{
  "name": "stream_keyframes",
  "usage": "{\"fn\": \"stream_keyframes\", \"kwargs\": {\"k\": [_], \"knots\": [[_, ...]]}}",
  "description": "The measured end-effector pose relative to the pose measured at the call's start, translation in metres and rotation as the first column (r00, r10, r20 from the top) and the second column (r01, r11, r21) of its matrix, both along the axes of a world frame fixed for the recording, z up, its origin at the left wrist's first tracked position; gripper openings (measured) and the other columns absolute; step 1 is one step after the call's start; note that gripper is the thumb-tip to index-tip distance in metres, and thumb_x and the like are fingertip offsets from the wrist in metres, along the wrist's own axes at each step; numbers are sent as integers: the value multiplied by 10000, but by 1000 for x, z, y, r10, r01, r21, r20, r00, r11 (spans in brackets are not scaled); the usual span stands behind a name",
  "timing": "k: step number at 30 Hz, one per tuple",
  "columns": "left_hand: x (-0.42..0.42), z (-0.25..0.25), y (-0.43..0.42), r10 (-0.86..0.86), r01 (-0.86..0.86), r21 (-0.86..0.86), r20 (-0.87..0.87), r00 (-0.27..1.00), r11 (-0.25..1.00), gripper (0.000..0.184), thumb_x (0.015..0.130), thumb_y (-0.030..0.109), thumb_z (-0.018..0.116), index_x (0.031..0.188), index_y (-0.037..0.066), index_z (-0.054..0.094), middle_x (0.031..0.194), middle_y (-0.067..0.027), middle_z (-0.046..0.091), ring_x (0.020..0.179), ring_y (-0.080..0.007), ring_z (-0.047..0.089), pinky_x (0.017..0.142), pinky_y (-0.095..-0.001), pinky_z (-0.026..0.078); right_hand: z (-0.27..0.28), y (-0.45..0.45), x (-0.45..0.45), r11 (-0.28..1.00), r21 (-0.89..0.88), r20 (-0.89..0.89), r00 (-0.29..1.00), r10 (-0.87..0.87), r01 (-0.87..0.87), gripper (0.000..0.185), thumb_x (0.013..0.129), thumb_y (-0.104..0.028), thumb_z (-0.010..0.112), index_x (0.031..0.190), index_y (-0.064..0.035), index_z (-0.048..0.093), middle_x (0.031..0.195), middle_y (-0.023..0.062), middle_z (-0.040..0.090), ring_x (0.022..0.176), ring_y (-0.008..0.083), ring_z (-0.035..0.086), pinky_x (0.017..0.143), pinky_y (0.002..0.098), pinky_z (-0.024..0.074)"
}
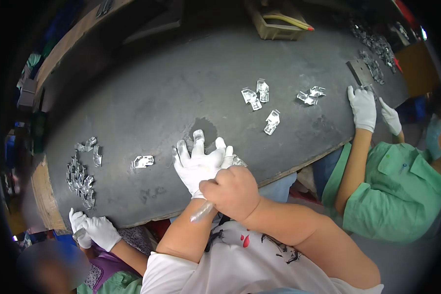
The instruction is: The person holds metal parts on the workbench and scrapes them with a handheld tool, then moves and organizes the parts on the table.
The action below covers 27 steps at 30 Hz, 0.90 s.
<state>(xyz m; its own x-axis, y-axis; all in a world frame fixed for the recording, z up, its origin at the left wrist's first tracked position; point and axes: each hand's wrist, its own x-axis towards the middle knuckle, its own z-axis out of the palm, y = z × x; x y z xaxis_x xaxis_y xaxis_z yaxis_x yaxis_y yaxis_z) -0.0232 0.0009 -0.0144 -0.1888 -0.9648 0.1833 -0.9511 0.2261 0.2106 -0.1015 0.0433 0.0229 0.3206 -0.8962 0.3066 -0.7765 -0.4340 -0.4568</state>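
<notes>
My left hand (198,164) wears a white glove with darkened fingertips. Its fingers are spread over the dark table (161,108), beside a darker patch. Bare and closed, my right hand (234,192) crosses over the left wrist and grips the glove's cuff. A shiny, pale strip (202,211) shows below the right fingers; what it is I cannot tell. Partly hidden behind my hands is a shiny metal piece (238,160). Another bent metal piece (143,161) lies to the left, and a metal piece (272,122) lies to the right.
More metal pieces (252,98) lie farther back, with a heap (80,179) at left and another (377,46) at far right. A bin (279,30) holds a yellow-handled tool. Gloved co-workers' hands are at left (100,232) and right (363,109).
</notes>
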Motion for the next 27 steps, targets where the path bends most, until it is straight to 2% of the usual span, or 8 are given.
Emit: {"fn": "stream_keyframes", "kwargs": {"k": [3, 5, 7, 14, 17, 20, 24, 27], "knots": [[-1, 6, -2, -15, 14, -39, -31, 999, 999, 225, 713, 310, 635, 920, 223, 653, 1158, -122, 529, 1057, -399, 450, 894, -500, 357, -6, -2, -32, 944, -111, 443, 866, -232, 310, 116, 677, 19, 550, 742, -60, 605, 705, 89, 595, 584, 249, 526, 542, 306, 441], [3, 9, 2, -30, 28, -61, -36, 999, 998, 275, 711, 312, 637, 965, 209, 626, 1162, -119, 517, 1041, -396, 455, 888, -506, 359, 7, 1, -61, 837, -170, 242, 846, -476, 520, 186, 622, -8, 619, 788, -92, 635, 673, 88, 543, 574, 241, 503, 506, 329, 409], [7, 15, -6, -60, 56, -121, -25, 998, 991, 337, 707, 315, 641, 1017, 191, 592, 1163, -123, 505, 1014, -395, 467, 875, -511, 365, -4, 4, -81, 750, -30, 406, 694, -595, 660, 136, 676, 23, 585, 781, -54, 623, 668, 96, 564, 591, 228, 520, 538, 315, 431], [127, 21, -44, 462, -390, -281, 270, 845, 877, 571, 671, 320, 699, 1172, 124, 507, 1198, -193, 500, 1030, -368, 503, 912, -458, 365, -26, 18, -106, 809, 18, 623, 627, -468, 587, 167, 706, 67, 567, 843, -26, 589, 678, 110, 566, 618, 237, 541, 563, 316, 438], [120, 18, -57, 393, -329, -319, 163, 905, 889, 439, 743, 267, 628, 1123, 66, 540, 1120, -203, 550, 977, -334, 548, 891, -427, 379, -31, 20, -110, 813, 60, 674, 578, -461, 578, 162, 698, 80, 569, 829, -14, 588, 679, 115, 561, 617, 238, 541, 561, 316, 436], [35, 20, -83, -12, -17, -168, -170, 985, 986, 220, 793, 217, 556, 902, 26, 554, 916, -151, 583, 835, -325, 559, 870, -408, 394, -35, 15, -113, 813, 90, 746, 502, -438, 575, 138, 706, 75, 566, 822, 3, 590, 678, 117, 559, 616, 231, 540, 560, 306, 430], [-66, 16, -102, -13, 18, 125, -42, 999, 992, 474, 859, 458, 405, 1198, 136, 485, 1282, -117, 454, 1191, -401, 362, 1047, -480, 180, -14, 13, -123, 812, 276, 669, 504, -546, 514, 179, 707, -32, 663, 873, 0, 607, 728, 92, 557, 635, 189, 534, 573, 287, 425], [-82, 11, -102, 26, -36, 139, 67, 997, 990, 392, 858, 460, 398, 1049, 200, 622, 1306, -69, 440, 1217, -380, 334, 1061, -456, 145, 6, 16, -129, 810, 430, 615, 528, -586, 398, 283, 691, -105, 719, 936, -12, 613, 796, 84, 567, 691, 162, 542, 602, 274, 433]]}}
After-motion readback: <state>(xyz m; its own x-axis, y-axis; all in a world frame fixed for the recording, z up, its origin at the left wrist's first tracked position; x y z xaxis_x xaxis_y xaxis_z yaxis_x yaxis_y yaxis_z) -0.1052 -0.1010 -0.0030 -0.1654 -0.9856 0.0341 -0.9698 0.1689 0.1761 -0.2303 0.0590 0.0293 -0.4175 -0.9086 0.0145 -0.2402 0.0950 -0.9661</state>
